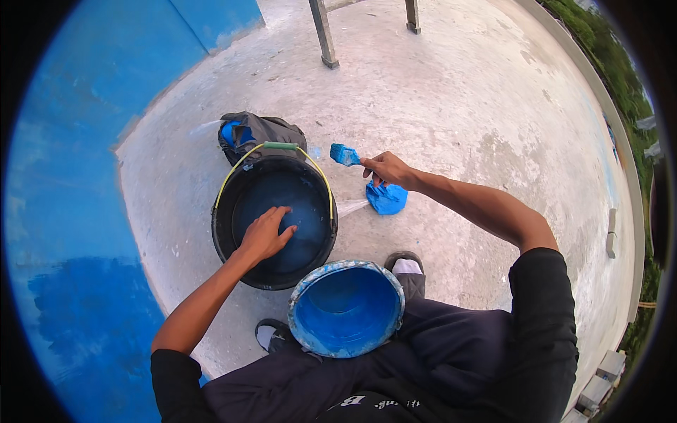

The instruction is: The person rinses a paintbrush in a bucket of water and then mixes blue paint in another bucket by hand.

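Note:
My right hand [389,169] grips the handle of a paintbrush [344,154], whose bristles are coated in blue and point left above the floor. Over the mouth of a large black bucket [227,218] is my left hand [264,235], its fingers apart and nothing in them. Murky dark liquid shows inside; whether my fingertips touch it, I cannot tell. The bucket's yellow wire handle with a green grip stands up on the far side. Between my legs sits a smaller bucket [308,310], its inside smeared with blue paint and its rim crusted whitish.
Below my right hand lies a crumpled blue bag [386,199] on the concrete floor [451,127]. A dark grey bag [271,130] with something blue in it rests behind the black bucket. At left rises a blue painted wall [77,176]; wooden legs [323,35] stand ahead.

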{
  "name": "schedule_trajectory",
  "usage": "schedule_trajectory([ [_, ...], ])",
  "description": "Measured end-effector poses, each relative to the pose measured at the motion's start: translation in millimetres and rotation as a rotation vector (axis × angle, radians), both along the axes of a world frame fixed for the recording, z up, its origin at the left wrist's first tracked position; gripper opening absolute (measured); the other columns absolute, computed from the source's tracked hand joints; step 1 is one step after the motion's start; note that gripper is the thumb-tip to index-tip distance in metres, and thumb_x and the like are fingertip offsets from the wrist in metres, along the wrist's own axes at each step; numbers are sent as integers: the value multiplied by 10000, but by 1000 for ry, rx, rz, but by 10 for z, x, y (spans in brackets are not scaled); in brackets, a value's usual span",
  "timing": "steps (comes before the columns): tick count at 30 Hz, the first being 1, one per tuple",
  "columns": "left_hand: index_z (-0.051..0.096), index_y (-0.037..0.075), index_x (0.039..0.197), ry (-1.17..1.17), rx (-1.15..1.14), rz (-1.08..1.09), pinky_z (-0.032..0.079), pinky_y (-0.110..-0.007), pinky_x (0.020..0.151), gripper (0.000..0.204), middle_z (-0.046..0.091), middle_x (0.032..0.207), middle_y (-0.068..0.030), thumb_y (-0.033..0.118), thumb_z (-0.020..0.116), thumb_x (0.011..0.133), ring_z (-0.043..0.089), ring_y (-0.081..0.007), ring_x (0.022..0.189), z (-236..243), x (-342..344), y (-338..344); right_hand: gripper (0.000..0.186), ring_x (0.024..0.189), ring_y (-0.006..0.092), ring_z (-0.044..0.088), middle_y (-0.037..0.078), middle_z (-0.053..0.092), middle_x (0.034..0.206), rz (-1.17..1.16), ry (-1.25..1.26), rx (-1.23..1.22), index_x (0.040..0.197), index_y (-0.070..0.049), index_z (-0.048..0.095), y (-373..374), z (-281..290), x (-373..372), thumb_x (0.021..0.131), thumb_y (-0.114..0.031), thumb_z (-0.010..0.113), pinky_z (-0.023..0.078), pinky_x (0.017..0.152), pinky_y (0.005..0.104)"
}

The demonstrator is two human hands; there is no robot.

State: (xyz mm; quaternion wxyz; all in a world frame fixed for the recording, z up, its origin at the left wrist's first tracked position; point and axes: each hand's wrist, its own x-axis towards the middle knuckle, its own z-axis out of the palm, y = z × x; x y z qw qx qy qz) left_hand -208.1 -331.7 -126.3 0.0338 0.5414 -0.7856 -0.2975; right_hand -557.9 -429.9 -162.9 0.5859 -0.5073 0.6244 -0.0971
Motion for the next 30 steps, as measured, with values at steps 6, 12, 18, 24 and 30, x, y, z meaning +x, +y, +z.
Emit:
schedule_trajectory([
  [6, 577, 23, 1274, -33, 12, -39, 498, -459, 917, 459, 630, 1179, -194, 286, 669, 909, 632, -376, 1053, -14, -3, 12, 501, 688, 172, 656, 93, 659, 817, 77, 3, 22, 1095, 18, 645, -9, -92, -46, 1057, -426, 417, 525, 609, 344],
  [12, 582, 39, 1264, -40, -22, -66, 507, -459, 916, 428, 632, 1182, -180, 272, 659, 914, 626, -384, 1079, -20, 21, 12, 415, 713, 201, 690, 126, 660, 908, 51, 35, -67, 1134, 27, 565, 25, -145, -94, 1051, -361, 446, 534, 601, 343],
  [18, 575, 42, 1264, -42, -19, -66, 503, -456, 921, 427, 624, 1179, -180, 276, 656, 915, 619, -380, 1083, -19, 68, 15, 323, 661, 196, 621, 117, 607, 812, 8, -102, -448, 1115, -4, 489, 120, 24, 72, 1046, -320, 492, 528, 606, 367],
  [24, 554, 46, 1291, -52, 36, -50, 474, -467, 973, 452, 602, 1250, -194, 298, 642, 925, 587, -390, 1155, -23, 81, 0, 280, 719, 276, 617, 163, 612, 822, 178, -83, -698, 1148, -28, 505, 255, 454, 336, 1004, -254, 584, 480, 660, 433],
  [30, 553, 56, 1299, -64, 53, -34, 472, -472, 984, 459, 594, 1283, -191, 311, 641, 927, 588, -392, 1165, 24, 118, 6, 268, 792, 391, 626, 214, 640, 922, 437, -26, -780, 1160, -41, 520, 343, 496, 474, 973, -211, 610, 470, 698, 477],
])
